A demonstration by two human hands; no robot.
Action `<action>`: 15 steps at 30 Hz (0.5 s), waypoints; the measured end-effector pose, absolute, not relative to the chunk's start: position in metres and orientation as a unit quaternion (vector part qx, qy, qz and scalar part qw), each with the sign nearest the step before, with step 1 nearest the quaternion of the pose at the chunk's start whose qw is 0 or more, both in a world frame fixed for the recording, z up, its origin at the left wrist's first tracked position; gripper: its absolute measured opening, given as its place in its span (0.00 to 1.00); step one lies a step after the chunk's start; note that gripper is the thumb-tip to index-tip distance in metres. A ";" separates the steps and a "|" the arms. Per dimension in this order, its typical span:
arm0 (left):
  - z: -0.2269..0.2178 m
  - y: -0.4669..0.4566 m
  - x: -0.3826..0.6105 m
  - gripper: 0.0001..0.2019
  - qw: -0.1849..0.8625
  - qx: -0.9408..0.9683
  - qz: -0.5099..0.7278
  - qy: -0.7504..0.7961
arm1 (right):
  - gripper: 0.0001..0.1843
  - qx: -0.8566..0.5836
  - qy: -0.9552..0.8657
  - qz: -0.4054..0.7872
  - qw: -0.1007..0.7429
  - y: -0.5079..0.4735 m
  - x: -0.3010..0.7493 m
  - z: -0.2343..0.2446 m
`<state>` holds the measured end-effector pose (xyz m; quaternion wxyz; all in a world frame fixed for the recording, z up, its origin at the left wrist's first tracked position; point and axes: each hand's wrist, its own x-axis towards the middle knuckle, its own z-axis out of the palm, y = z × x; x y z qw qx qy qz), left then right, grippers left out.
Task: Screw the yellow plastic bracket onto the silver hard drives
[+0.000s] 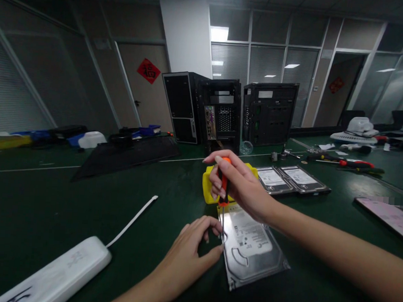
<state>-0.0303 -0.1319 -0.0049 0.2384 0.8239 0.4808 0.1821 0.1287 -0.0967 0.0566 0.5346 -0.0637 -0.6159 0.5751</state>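
Observation:
A silver hard drive (250,247) with a white label lies flat on the green table. In my right hand (235,180) is a screwdriver (224,189) with an orange and black handle, held upright. Its shaft points down to the drive's left edge, by a small notch. My left hand (197,242) is curled against that same edge, thumb and index finger on either side of the screwdriver's tip. Whether a screw sits under the tip is too small to tell. A yellow plastic piece (208,185) stands behind the drive, partly hidden by my right hand.
Two more hard drives (300,177) lie behind my right forearm. Black computer cases (220,111) stand at the back. Hand tools (356,164) are at the right, near a pink-screened device (388,219). A white power strip (61,270) lies front left; a black panel (129,158) is farther back.

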 end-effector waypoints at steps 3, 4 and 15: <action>-0.001 -0.133 -0.029 0.10 0.239 0.824 0.178 0.482 | 0.14 -0.064 -0.598 0.576 0.554 -0.098 0.129 0.054; 0.000 -0.134 -0.029 0.10 0.240 0.824 0.176 0.482 | 0.15 -0.062 -0.591 0.578 0.559 -0.098 0.129 0.054; -0.001 -0.134 -0.028 0.10 0.241 0.822 0.180 0.484 | 0.10 -0.076 -0.605 0.559 0.561 -0.096 0.130 0.055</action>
